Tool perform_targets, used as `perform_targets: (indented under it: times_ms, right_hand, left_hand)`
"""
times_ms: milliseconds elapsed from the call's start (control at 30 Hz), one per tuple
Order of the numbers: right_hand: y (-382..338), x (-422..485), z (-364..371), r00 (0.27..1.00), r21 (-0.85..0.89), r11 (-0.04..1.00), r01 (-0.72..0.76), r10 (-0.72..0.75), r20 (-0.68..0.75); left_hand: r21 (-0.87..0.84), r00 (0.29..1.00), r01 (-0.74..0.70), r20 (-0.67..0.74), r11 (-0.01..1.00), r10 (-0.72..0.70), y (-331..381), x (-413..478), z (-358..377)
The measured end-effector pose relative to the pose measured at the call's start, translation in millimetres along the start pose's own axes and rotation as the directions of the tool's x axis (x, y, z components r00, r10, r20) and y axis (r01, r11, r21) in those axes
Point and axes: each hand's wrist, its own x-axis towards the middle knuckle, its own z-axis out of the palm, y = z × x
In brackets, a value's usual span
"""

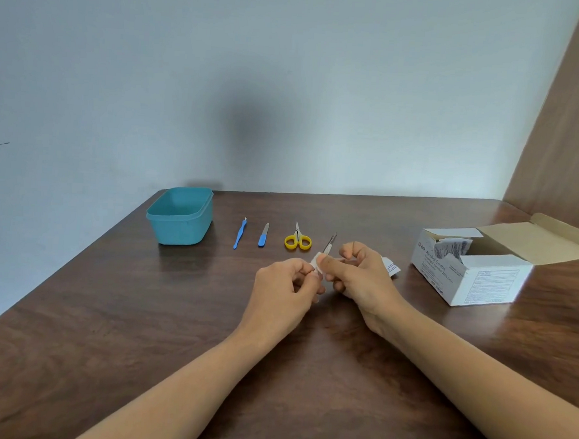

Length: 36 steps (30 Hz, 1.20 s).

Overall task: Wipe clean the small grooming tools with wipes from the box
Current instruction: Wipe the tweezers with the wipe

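My two hands meet at the middle of the table. A slim metal tool (330, 243) sticks up and to the right from between them. A white wipe (314, 260) is folded around its lower part, pinched under the thumb of my right hand (362, 274). My left hand (284, 283) grips the tool's lower end, which is hidden by the fingers. In a row on the table lie a blue cuticle tool (240, 233), a blue-handled nail file (263, 235) and yellow-handled scissors (298, 241). The open white alcohol swab box (471, 274) stands at the right with packets showing inside.
A teal plastic tub (180, 216) with no lid stands at the back left of the brown wooden table (139, 329). A torn wipe wrapper (392, 268) lies just behind my right hand. A wall runs along the table's far edge, a wooden panel at right.
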Motion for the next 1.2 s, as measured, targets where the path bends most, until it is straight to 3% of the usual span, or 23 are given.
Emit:
perform_targets:
  times_ms: [367,500,900,1100,1200]
  right_hand:
    - [-1.7,0.5,-2.9,0.994,-0.099,0.995,-0.006,0.016,0.106]
    - [-2.6,2.6,-5.6,0.988,-0.045,0.998,-0.044,0.05,0.143]
    - [6.0,2.0,-0.1,0.991,0.072,0.992,0.1,-0.093,-0.091]
    - [0.0,13.7,-9.0,0.968,0.178,0.981,0.079,-0.032,-0.25]
    - [2.5,18.7,-12.3,0.97,0.222,0.974,0.043,0.012,-0.241]
  left_hand:
    - [-0.027,1.0,-0.02,-0.007,0.999,0.02,-1.0,-0.9,-2.7]
    - [-0.023,1.0,-0.031,0.001,0.999,0.031,-1.0,-1.3,-2.2]
    - [0.062,0.992,-0.11,0.061,0.992,0.107,3.8,-1.6,-0.7]
    - [0.042,0.987,-0.117,0.119,0.992,0.111,6.9,-4.2,0.9]
    - [0.028,0.986,-0.112,0.126,0.993,0.108,7.4,-4.1,0.9]
